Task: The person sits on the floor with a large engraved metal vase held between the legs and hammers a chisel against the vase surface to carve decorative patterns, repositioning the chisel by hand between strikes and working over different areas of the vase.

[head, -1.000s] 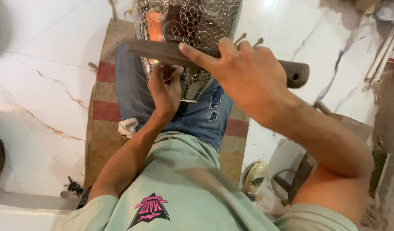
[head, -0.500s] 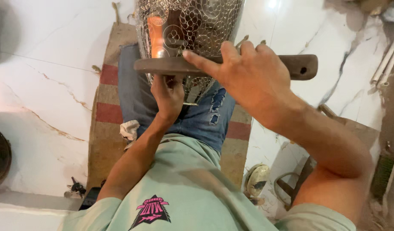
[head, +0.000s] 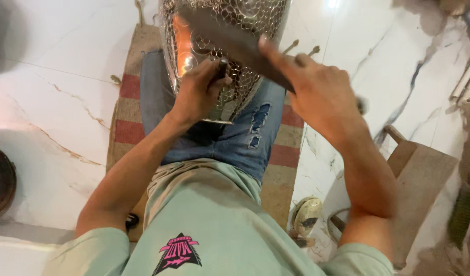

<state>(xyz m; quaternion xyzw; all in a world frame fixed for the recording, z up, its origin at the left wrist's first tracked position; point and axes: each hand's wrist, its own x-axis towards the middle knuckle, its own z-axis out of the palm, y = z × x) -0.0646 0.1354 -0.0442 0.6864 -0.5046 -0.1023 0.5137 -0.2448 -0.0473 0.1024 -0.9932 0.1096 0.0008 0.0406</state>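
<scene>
A shiny metal openwork vessel with a pierced scroll pattern rests on my lap, over my blue jeans. My left hand presses a small tool against the vessel's lower side. My right hand grips a long dark flat bar, tilted and blurred across the vessel's front. An orange glow shows on the vessel's left side. The tip of the small tool is hidden by my fingers.
I sit on a striped woven mat over a white marble floor. A wooden stool or board lies at the right. A round metal piece is beside my right hip. A dark round rim shows at the left edge.
The dark bar was level across the vessel; now my right hand has swung it tilted, its left end raised. My left hand moved up against the vessel.
</scene>
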